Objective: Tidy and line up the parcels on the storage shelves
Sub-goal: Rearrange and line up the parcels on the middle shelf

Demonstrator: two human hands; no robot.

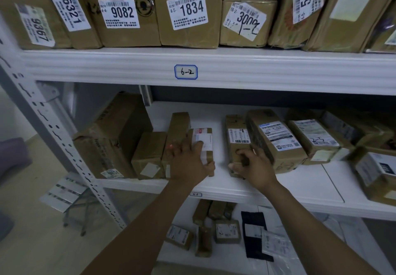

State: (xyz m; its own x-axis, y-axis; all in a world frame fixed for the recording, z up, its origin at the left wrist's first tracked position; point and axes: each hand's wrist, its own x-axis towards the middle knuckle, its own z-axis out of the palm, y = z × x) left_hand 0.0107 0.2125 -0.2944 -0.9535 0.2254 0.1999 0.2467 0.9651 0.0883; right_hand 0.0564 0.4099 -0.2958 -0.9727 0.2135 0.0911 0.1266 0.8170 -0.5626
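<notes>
Below the hands, on the lowest shelf (184, 214): several small brown parcels (227, 230) lying at mixed angles, a black pouch (255, 234) just right of them.

Middle shelf (306, 178), near edge: both hands on parcels.

Left hand (188, 163) lies over a white-labelled parcel (205, 139), with its fingers across the top and label and its thumb hooked round the near right corner, clasping it. This parcel lies flat, long side running near to far, with its left side against a tall brown parcel (179, 127).

Right hand (251, 164) is curled over the near end of a narrow parcel (236, 134), thumb on the left face and fingers on top, a firm grasp. A strip of bare shelf separates the two held parcels. The narrow parcel touches a larger leaning parcel (276, 137) on its right.

Far left, same shelf: big carton (111, 137).

Above: shelf tag (185, 72) reading 6-2. Beyond it stands a row of upright parcels, among them those numbered 9082 (120, 13) and 1834 (188, 10).
</notes>
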